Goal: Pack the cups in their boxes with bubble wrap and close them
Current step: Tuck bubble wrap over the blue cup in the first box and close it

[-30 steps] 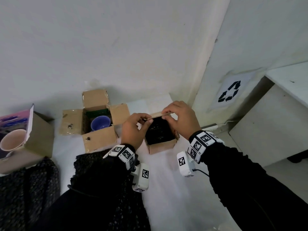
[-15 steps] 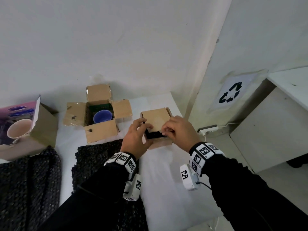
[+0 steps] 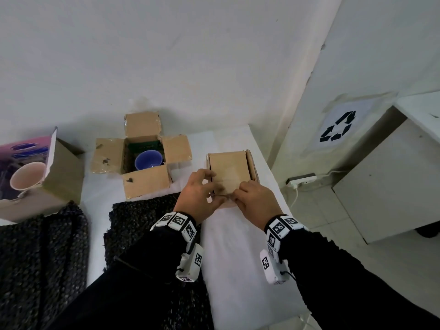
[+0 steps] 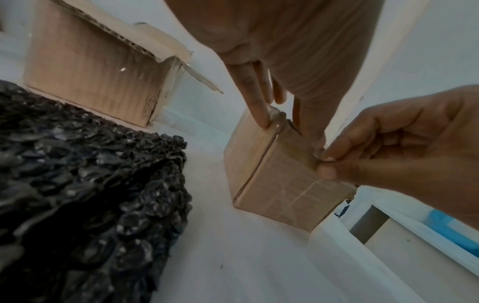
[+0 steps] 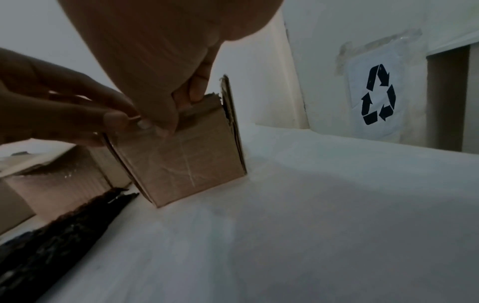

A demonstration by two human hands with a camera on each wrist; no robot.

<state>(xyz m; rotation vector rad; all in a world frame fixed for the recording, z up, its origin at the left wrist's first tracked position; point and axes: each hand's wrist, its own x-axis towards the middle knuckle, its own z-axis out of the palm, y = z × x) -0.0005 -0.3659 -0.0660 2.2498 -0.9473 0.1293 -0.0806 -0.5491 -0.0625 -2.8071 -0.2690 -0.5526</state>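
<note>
Cardboard box (image 3: 229,173), small and brown, sits on a white table (image 3: 238,246) straight ahead of the person, with both hands at its near top edge. Nearest the viewer are two black sleeves (image 3: 357,270) with white marker-covered wrist bands. Left hand (image 3: 198,194) reaches over the near left corner: its straight fingers (image 4: 255,96) press down on the top of the box, and the thumb meets the other hand at the front edge. Right hand (image 3: 253,200) has its fingers curled together, thumb and forefinger pinching the near edge of the top flap; whether it also holds a strip of tape is too blurred to tell. The flap lies flat over the opening, while a side flap on the right stands upright.

Beside the left forearm, a sheet of black bubble wrap (image 3: 133,225) lies on the table, and a second dark sheet (image 3: 35,258) lies further left.

Beyond the wrap, left of the closed box, stands an open box (image 3: 145,184) with four flaps spread, holding a blue cup (image 3: 148,159). At the far left edge, a pink-printed box (image 3: 62,172) holds a pale pink cup (image 3: 27,178).

To the right, past the table, a recycling sign (image 3: 338,127) is taped to the white wall, and a power strip (image 3: 301,181) sits by the wall's base.
</note>
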